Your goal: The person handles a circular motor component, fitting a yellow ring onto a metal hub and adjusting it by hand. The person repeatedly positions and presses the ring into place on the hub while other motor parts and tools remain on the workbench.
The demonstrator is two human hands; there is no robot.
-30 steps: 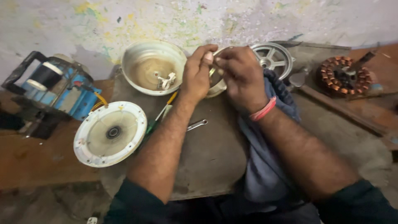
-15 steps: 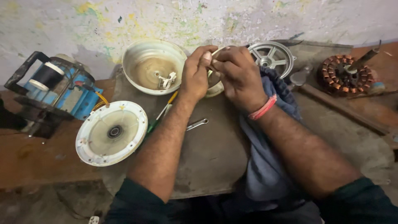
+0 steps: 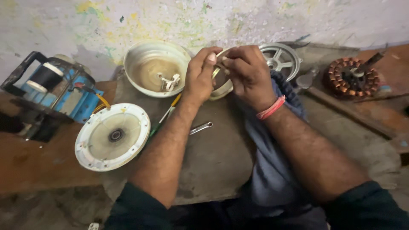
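1. Grey work slab [image 3: 213, 162], centre of frame, carries most parts; a blue cloth [image 3: 272, 170] hangs over its right side under the right forearm.
2. Blue winding machine [image 3: 55, 91], left edge, on the brown bench.
3. Cream bowl-shaped fan cover [image 3: 147, 64], upper centre-left, open side up, small white fitting inside.
4. White round fan plate [image 3: 113, 137] with a centre bearing, lower left of the bowl, hanging off the slab's left edge.
5. Copper-wound stator [image 3: 351, 79], upper right, well apart from the hands.
6. Silver spoked housing [image 3: 281, 57], just right of the hands.
7. Left hand [image 3: 200, 76] and right hand [image 3: 247, 72] meet at upper centre, fingers closed together, pinching a thin pale wire [image 3: 219, 54] over a rounded cream part [image 3: 221, 89], mostly hidden.
8. Green-yellow screwdriver [image 3: 164, 117] and small spanner [image 3: 200, 127] lie beside the left forearm.
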